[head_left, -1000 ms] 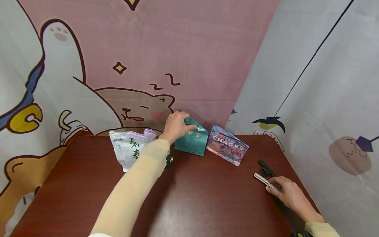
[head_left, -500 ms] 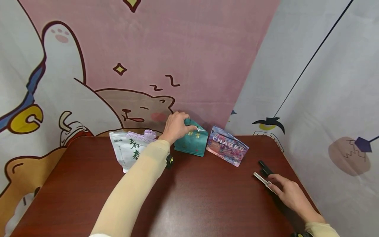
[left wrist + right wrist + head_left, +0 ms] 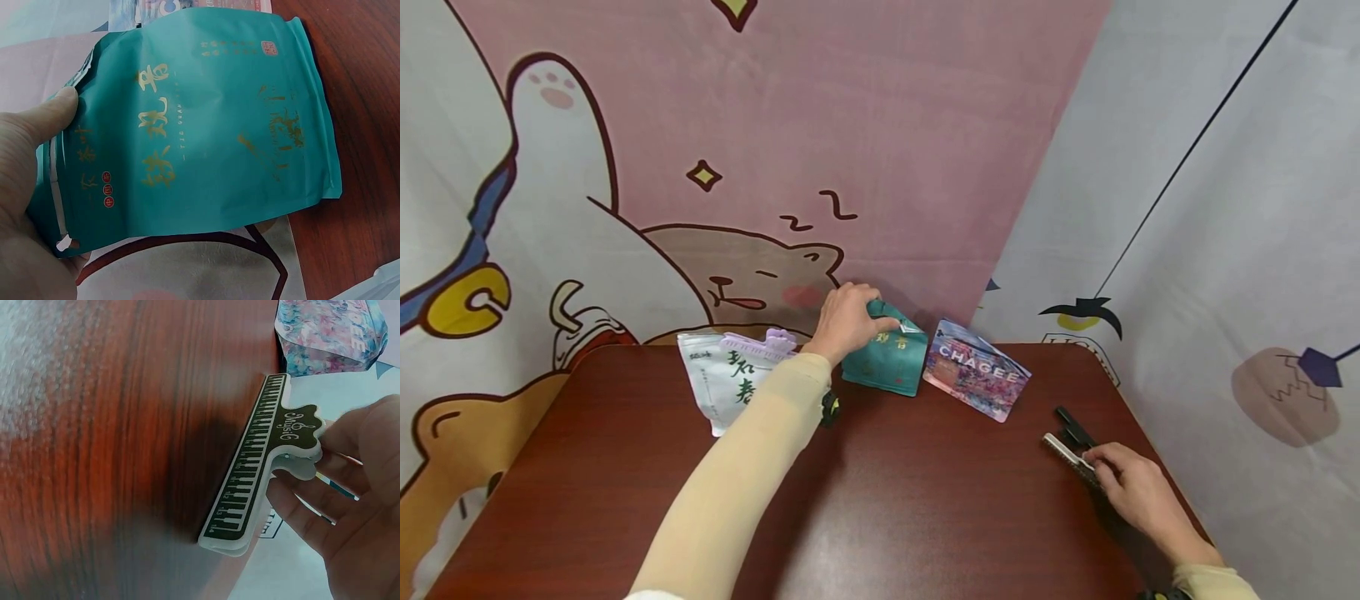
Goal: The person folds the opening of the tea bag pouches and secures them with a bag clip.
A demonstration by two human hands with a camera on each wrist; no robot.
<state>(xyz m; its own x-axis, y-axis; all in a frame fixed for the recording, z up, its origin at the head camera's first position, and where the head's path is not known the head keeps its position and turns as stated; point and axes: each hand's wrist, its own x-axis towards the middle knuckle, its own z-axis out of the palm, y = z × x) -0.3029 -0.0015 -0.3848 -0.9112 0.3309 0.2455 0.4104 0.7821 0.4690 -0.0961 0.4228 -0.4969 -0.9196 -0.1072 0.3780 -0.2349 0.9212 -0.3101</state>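
Observation:
My left hand [image 3: 844,321] grips the folded top of a teal tea bag [image 3: 887,362] at the back of the table. The left wrist view shows its thumb pressing on the near face of the bag [image 3: 206,125], which carries gold characters; the other fingers are mostly hidden behind. By the table's right edge, my right hand [image 3: 1138,496] pinches the wavy handle of a long bag clip [image 3: 250,462]. Piano keys and the word "Music" are printed on this dark and white clip. Its long bar points away from the hand, with a shadow on the wood beside it.
Left of the teal bag stands a white tea bag [image 3: 715,375] with a purple clip [image 3: 760,343] across its top, partly behind my left arm. A colourful CHAGEE bag [image 3: 977,371] leans to the right. Just beyond my right hand lies a black clip [image 3: 1075,427].
My right fingers have shifted on the piano clip's handle, and the clip has turned so that more of its dark printed face shows. My left hand and the teal bag stay put.

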